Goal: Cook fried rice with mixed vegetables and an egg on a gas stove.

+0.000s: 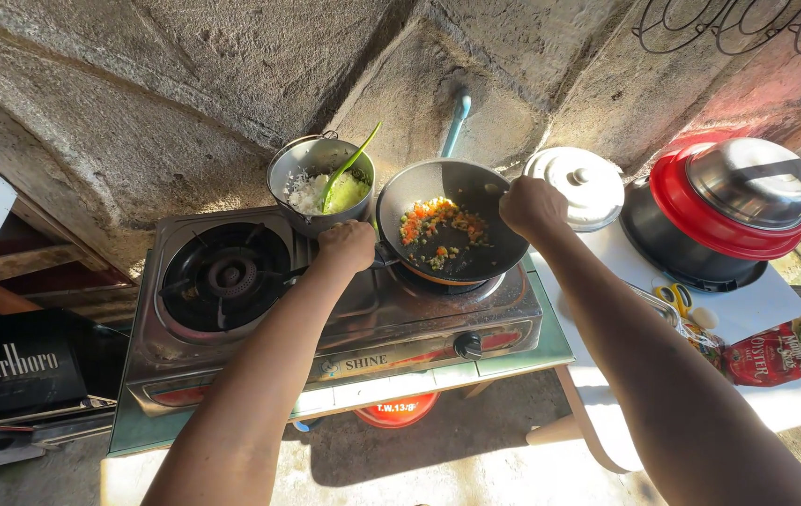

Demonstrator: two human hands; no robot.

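A dark wok (499,245) with chopped orange, green and yellow vegetables (436,225) sits on the right burner of a two-burner steel stove (377,323). My left hand (347,245) is closed around the wok's handle at its left side. Over the wok's right rim, my right hand (532,206) grips a utensil whose pale end reaches into the pan. A metal pot (296,171) holding white rice and a green spoon (349,166) stands behind the stove, between the two burners.
The left burner (225,275) is bare. A white lidded pot (577,185), a red-rimmed steel pot with lid (724,201), a red sauce sachet (775,351) and yellow scissors (674,298) lie on the white table at right. Rough concrete wall behind.
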